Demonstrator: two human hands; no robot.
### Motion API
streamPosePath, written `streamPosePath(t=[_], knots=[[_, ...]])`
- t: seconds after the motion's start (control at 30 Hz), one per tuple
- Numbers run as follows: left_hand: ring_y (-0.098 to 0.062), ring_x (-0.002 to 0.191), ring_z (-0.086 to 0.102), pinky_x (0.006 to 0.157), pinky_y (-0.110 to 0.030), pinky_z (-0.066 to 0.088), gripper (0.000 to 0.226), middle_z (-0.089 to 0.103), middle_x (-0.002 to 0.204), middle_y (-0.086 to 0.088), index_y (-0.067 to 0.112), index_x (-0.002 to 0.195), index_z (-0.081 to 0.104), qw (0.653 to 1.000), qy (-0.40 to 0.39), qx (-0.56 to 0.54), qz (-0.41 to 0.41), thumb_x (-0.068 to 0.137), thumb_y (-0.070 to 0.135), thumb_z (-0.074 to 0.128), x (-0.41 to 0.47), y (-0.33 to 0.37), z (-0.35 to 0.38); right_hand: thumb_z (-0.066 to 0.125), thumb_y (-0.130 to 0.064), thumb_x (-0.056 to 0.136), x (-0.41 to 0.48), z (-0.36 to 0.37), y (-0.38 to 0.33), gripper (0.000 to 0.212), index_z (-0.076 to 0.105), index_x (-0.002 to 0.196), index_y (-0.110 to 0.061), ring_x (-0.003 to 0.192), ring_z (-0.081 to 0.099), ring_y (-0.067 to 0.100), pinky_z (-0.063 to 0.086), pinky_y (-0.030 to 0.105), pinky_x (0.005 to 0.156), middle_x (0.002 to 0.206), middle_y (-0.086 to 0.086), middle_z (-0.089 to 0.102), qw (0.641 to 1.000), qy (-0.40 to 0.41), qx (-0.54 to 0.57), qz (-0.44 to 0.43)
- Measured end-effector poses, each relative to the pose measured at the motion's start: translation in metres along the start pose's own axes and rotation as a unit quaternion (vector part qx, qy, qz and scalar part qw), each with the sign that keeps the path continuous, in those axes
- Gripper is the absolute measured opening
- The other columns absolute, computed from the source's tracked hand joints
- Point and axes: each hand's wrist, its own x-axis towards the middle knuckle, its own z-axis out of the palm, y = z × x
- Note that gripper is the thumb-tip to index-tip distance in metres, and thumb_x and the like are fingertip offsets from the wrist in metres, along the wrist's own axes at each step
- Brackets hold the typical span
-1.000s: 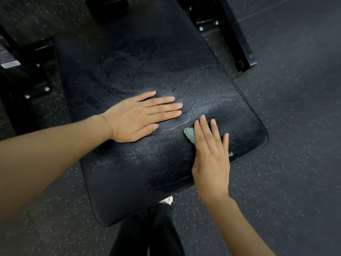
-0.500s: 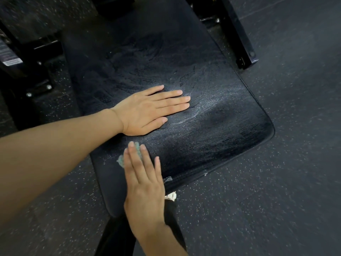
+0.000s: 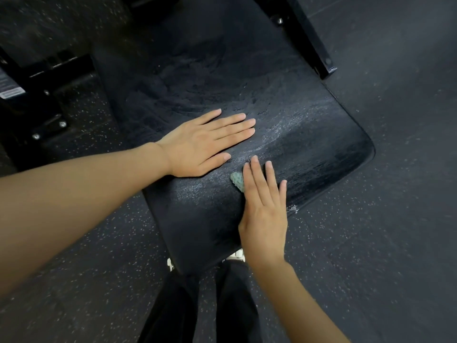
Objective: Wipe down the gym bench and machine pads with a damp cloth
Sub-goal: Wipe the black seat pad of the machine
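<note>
On the bench pad, right hand presses a green cloth with straight fingers; left hand rests spread. Near end looks damp-streaked; far part seems unwiped.

The damp-streaked bench pad above speckled floor bears the flat left hand and the right hand pressing a green cloth.

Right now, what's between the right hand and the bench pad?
The green cloth, pressed under the right hand onto the pad; only its corner shows, in the head view.
</note>
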Motion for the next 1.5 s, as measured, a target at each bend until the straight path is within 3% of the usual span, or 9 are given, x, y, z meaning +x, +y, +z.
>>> streamPosePath(t=[0.13,0.27,0.4,0.57,0.77,0.93,1.1,1.3,1.5], knots=[[-0.015,0.154,0.004,0.124,-0.036,-0.003,0.059,0.009,0.167,0.002,0.018,0.159,0.014,1.0,0.002,-0.003,0.017,0.105,0.038,0.021,-0.005,-0.004,0.0,0.038,0.009,0.076,-0.02,0.013,-0.037,0.078,0.035,0.151,-0.011,0.15,0.018,0.023,0.003,0.038,0.123,0.16,0.003,0.031,0.999,0.011,0.023,0.024],[-0.017,0.154,0.008,0.123,-0.038,-0.001,0.058,0.012,0.166,0.002,0.018,0.159,0.016,0.999,0.001,-0.007,0.033,0.104,0.037,0.02,-0.012,-0.008,0.0,0.049,0.003,0.065,-0.047,0.023,-0.08,0.085,0.039,0.148,-0.011,0.147,0.027,0.025,0.017,0.046,0.121,0.159,0.004,0.034,0.999,-0.028,0.021,-0.032],[-0.016,0.154,0.006,0.124,-0.039,0.001,0.058,0.011,0.167,0.003,0.019,0.159,0.015,0.999,-0.005,-0.01,0.038,0.105,0.039,0.018,-0.021,-0.012,-0.001,0.039,-0.006,0.08,-0.065,0.032,-0.11,0.067,0.041,0.147,-0.014,0.147,0.03,0.022,0.015,0.043,0.122,0.158,-0.001,0.034,0.994,-0.06,0.03,-0.089],[-0.016,0.154,0.007,0.124,-0.039,0.001,0.057,0.012,0.166,0.002,0.018,0.159,0.017,0.999,0.0,-0.01,0.041,0.105,0.037,0.02,-0.025,-0.015,-0.001,0.03,-0.005,0.077,-0.051,0.024,-0.086,0.074,0.036,0.15,-0.015,0.149,0.022,0.022,0.002,0.04,0.123,0.16,-0.002,0.03,0.99,-0.088,0.004,-0.109],[-0.015,0.154,0.006,0.125,-0.04,0.002,0.057,0.012,0.166,0.003,0.019,0.159,0.016,0.999,0.003,-0.02,0.041,0.105,0.037,0.021,-0.025,-0.015,0.0,0.03,-0.001,0.08,-0.017,0.009,-0.036,0.069,0.043,0.147,-0.011,0.146,0.031,0.026,0.011,0.043,0.12,0.156,0.002,0.038,0.999,-0.02,-0.009,-0.04],[-0.015,0.154,0.007,0.125,-0.041,0.003,0.057,0.012,0.166,0.005,0.02,0.159,0.016,0.999,0.007,-0.026,0.041,0.105,0.037,0.02,-0.025,-0.016,0.002,0.028,-0.001,0.083,-0.025,0.022,-0.063,0.067,0.041,0.149,-0.01,0.149,0.024,0.024,0.005,0.037,0.124,0.159,0.002,0.034,0.999,0.018,0.02,0.034],[-0.015,0.154,0.008,0.124,-0.041,0.004,0.057,0.014,0.166,0.005,0.02,0.159,0.017,0.999,0.01,-0.029,0.04,0.104,0.037,0.019,-0.024,-0.017,0.004,0.04,0.006,0.075,-0.047,0.036,-0.107,0.074,0.04,0.148,-0.01,0.147,0.028,0.026,0.011,0.044,0.123,0.158,0.003,0.034,0.997,-0.028,0.037,-0.056],[-0.015,0.154,0.009,0.124,-0.041,0.005,0.056,0.015,0.166,0.004,0.02,0.159,0.019,0.998,0.015,-0.033,0.044,0.105,0.036,0.02,-0.025,-0.017,0.004,0.032,0.001,0.08,-0.047,0.034,-0.106,0.07,0.041,0.148,-0.012,0.148,0.025,0.023,0.008,0.04,0.123,0.158,0.0,0.034,0.988,-0.072,0.03,-0.131],[-0.015,0.153,0.01,0.124,-0.04,0.004,0.057,0.016,0.166,0.004,0.02,0.158,0.02,0.998,0.019,-0.032,0.042,0.104,0.035,0.023,-0.026,-0.017,0.003,0.03,0.004,0.082,-0.015,0.008,-0.031,0.069,0.041,0.148,-0.012,0.147,0.029,0.024,0.007,0.04,0.123,0.156,0.001,0.038,0.998,-0.028,0.018,-0.044]])
